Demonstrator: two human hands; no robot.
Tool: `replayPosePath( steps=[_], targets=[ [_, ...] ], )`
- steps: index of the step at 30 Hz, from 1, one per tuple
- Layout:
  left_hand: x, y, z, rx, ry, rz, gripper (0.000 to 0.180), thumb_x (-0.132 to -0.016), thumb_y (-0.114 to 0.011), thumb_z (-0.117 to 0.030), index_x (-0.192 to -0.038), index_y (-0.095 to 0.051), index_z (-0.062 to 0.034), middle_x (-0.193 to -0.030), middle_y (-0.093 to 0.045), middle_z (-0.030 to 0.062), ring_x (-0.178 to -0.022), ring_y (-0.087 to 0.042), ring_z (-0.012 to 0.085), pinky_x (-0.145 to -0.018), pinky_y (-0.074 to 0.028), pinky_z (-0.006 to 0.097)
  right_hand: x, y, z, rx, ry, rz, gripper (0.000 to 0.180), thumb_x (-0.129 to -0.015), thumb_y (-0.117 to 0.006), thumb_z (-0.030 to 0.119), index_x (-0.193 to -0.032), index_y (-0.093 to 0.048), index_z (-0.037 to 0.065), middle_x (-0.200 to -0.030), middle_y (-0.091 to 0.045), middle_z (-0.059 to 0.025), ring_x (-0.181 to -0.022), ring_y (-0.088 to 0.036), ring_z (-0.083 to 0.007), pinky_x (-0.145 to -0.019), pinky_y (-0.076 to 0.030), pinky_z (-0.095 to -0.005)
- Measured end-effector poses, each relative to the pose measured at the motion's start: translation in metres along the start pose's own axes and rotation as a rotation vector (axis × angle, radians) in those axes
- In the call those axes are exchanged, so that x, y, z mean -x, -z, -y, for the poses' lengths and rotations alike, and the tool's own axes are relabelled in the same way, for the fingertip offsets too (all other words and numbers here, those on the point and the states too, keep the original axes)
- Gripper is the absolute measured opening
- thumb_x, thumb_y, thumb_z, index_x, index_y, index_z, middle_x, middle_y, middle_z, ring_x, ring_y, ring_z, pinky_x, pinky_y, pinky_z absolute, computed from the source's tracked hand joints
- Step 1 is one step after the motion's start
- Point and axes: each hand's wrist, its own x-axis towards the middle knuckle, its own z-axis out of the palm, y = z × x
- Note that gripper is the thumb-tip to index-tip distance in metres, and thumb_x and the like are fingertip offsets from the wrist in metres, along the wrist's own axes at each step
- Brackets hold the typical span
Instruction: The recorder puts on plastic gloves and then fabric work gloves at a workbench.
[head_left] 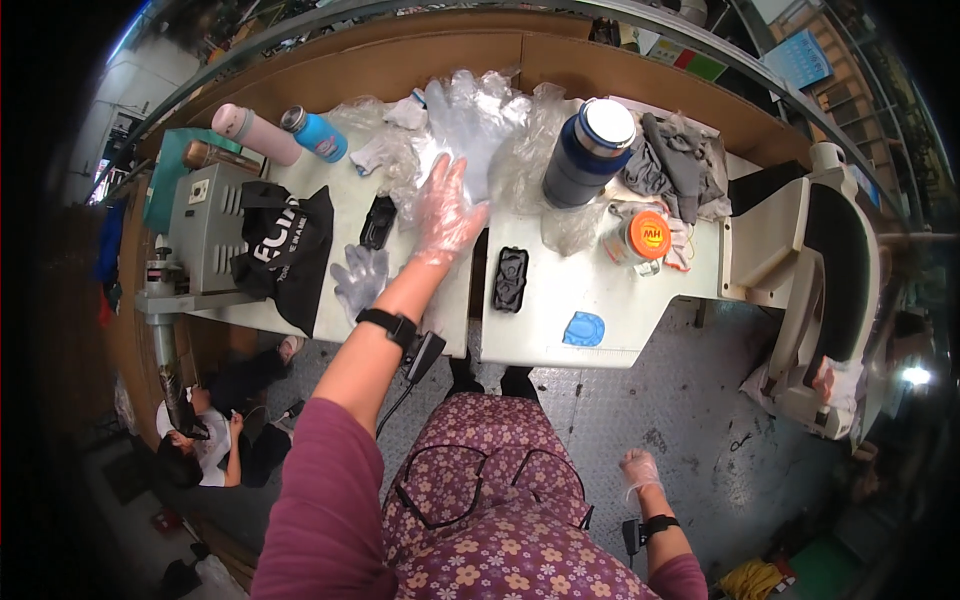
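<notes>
- Over the white table [560, 330], my gloved left hand [446, 212] lay spread wide, holding nothing.
- At twelve o'clock, the clear plastic gloves [470, 120] probably felt flimsy and slippery; pinch one edge.
- My right hand [640, 468] hung loosely open, empty.

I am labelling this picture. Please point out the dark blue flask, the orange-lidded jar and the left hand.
dark blue flask [583, 160], head view, on its side wall.
orange-lidded jar [648, 237], head view, on the orange lid.
left hand [446, 212], head view, on the gloved back.
</notes>
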Motion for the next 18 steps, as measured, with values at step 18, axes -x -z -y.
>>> replayPosePath(
  steps=[18],
  targets=[
    [-0.094, -0.081, 0.055, 0.342, 0.43, 0.079, 0.038, -0.074, -0.074, -0.021, -0.109, -0.072, -0.0059, -0.099, -0.073, 0.0176, -0.094, -0.069, 0.029, -0.089, -0.053, 0.04, -0.029, 0.005, -0.033, 0.07, -0.05, 0.113, 0.029, -0.092, -0.06, 0.023, -0.108, -0.068, 0.0, -0.11, -0.068, -0.0267, -0.109, -0.063, -0.0442, -0.095, -0.051, -0.0466]
  ],
)
